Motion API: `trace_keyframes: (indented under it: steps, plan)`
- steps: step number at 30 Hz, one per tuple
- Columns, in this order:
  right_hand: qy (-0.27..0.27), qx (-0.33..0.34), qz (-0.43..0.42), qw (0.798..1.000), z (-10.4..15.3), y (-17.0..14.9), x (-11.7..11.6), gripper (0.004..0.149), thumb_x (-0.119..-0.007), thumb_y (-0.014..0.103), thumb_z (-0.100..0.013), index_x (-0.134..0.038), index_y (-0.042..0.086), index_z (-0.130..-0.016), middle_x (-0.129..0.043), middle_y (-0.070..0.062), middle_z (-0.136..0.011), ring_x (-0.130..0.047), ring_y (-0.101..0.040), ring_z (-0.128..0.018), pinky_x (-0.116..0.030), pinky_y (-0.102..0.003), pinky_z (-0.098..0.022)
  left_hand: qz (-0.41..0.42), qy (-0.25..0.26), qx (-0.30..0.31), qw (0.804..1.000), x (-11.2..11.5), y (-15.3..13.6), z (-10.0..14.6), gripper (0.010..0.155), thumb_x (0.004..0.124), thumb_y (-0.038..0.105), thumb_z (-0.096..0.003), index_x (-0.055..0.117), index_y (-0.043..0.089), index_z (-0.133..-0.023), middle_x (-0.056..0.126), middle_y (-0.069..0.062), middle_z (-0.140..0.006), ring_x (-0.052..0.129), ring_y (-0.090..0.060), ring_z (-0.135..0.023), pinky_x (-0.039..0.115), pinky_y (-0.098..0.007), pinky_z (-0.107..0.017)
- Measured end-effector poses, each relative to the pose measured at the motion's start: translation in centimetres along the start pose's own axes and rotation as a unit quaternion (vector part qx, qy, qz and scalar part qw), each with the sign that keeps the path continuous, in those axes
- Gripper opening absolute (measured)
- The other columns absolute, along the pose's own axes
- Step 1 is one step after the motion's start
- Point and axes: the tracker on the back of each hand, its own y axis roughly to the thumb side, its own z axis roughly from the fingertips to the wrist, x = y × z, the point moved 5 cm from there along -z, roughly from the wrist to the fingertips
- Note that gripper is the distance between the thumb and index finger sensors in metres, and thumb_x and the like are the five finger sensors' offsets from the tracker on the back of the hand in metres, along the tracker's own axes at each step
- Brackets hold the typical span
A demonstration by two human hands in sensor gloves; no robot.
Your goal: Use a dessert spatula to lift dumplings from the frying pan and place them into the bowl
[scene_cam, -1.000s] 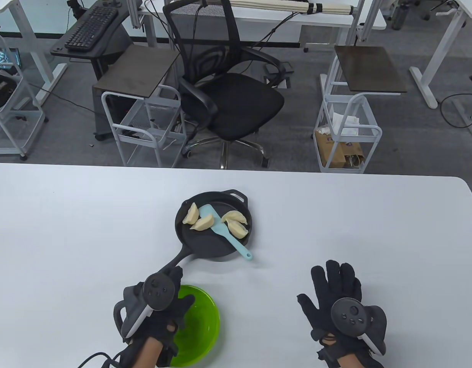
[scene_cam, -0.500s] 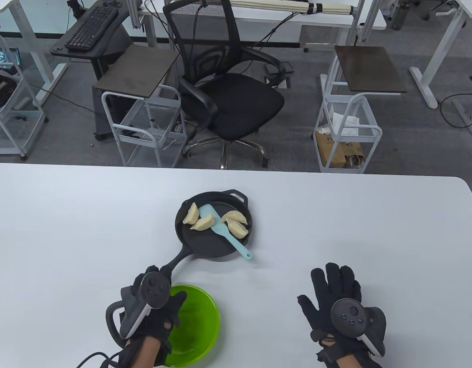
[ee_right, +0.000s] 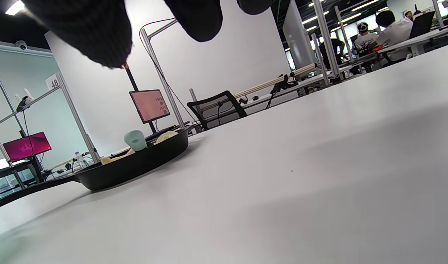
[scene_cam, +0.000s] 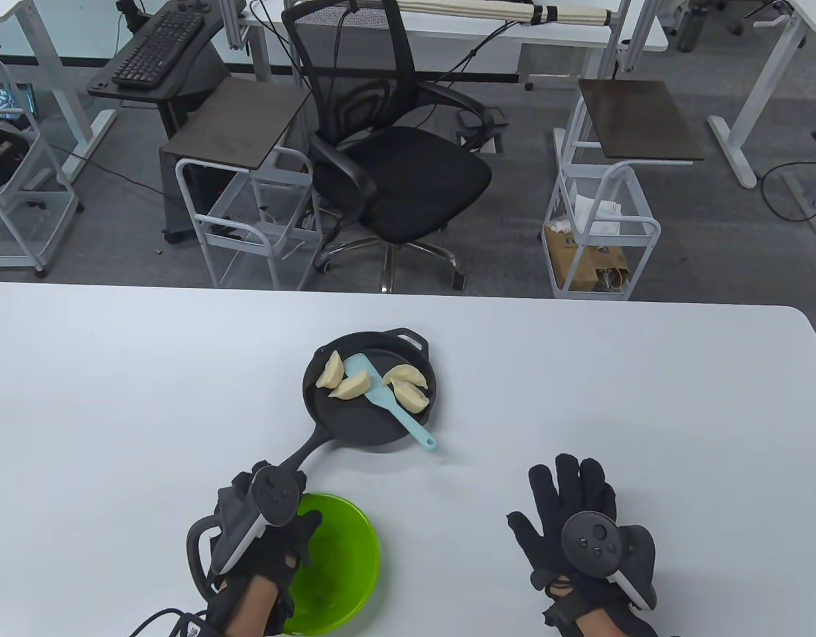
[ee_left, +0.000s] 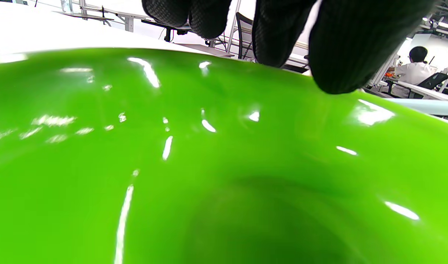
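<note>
Right hand (scene_cam: 584,524), fingers spread and holding nothing, edged slightly leftward toward the dessert spatula (scene_cam: 389,400) lying untouched in the frying pan (scene_cam: 368,424); left hand (scene_cam: 265,531), grasp unclear, remains at the bowl (scene_cam: 348,564); lifting not begun.

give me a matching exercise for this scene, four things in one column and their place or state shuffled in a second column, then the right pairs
Things:
1. light blue silicone dessert spatula
2. bright green plastic bowl
3. pale folded dumplings
4. right hand

Places or states:
A. fingers spread, flat on the white table, holding nothing
B. under the left hand, nothing inside
C. blade among the dumplings, handle sticking out over the rim of the black cast-iron frying pan
D. lying in the pan on either side of the blade

Pairs: 1-C, 2-B, 3-D, 4-A
</note>
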Motion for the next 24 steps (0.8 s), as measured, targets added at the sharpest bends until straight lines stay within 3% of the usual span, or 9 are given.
trace_keyframes:
  steps: [9,14,19,24]
  plan:
    - [0.006,-0.007,-0.002,1.0,0.0,-0.2,-0.4,0.072,-0.076,0.05,-0.055,-0.049,0.012,-0.11,-0.022,-0.026,-0.115,-0.008,-0.061,-0.099,-0.013,-0.072,-0.072,-0.024,0.01,-0.036,0.999,-0.3,-0.5,0.2,0.066,0.088,0.054,-0.0438,0.071,0.036,-0.105,0.048,-0.005,-0.123,0.045,-0.036,-0.111,0.039,-0.058,-0.076]
    - [0.011,-0.009,-0.003,1.0,0.0,-0.2,-0.6,0.072,-0.076,0.049,-0.055,-0.049,0.012,-0.11,-0.022,-0.026,-0.115,-0.008,-0.061,-0.099,-0.014,-0.072,-0.072,-0.017,-0.019,-0.04,0.999,0.5,-1.0,-0.4,0.062,0.086,0.053,-0.0453,0.073,0.037,-0.104,0.047,-0.005,-0.123,0.043,-0.036,-0.111,0.037,-0.058,-0.076]
    - [0.012,-0.01,-0.008,1.0,0.0,-0.2,-0.6,0.072,-0.076,0.049,-0.055,-0.05,0.012,-0.11,-0.022,-0.026,-0.115,-0.009,-0.062,-0.099,-0.014,-0.072,-0.072,-0.032,-0.022,-0.048,0.998,0.9,-1.2,-0.8,0.051,0.083,0.048,-0.0468,0.08,0.036,-0.096,0.049,-0.005,-0.122,0.045,-0.035,-0.111,0.04,-0.057,-0.076]
    - [0.005,-0.01,-0.018,1.0,0.1,-0.3,-0.2,0.072,-0.076,0.049,-0.055,-0.05,0.011,-0.11,-0.022,-0.026,-0.115,-0.009,-0.062,-0.099,-0.014,-0.072,-0.072,-0.035,-0.02,-0.051,0.998,0.8,-1.3,-0.8,0.049,0.083,0.047,-0.0465,0.082,0.035,-0.094,0.05,-0.005,-0.122,0.046,-0.035,-0.111,0.041,-0.057,-0.076]
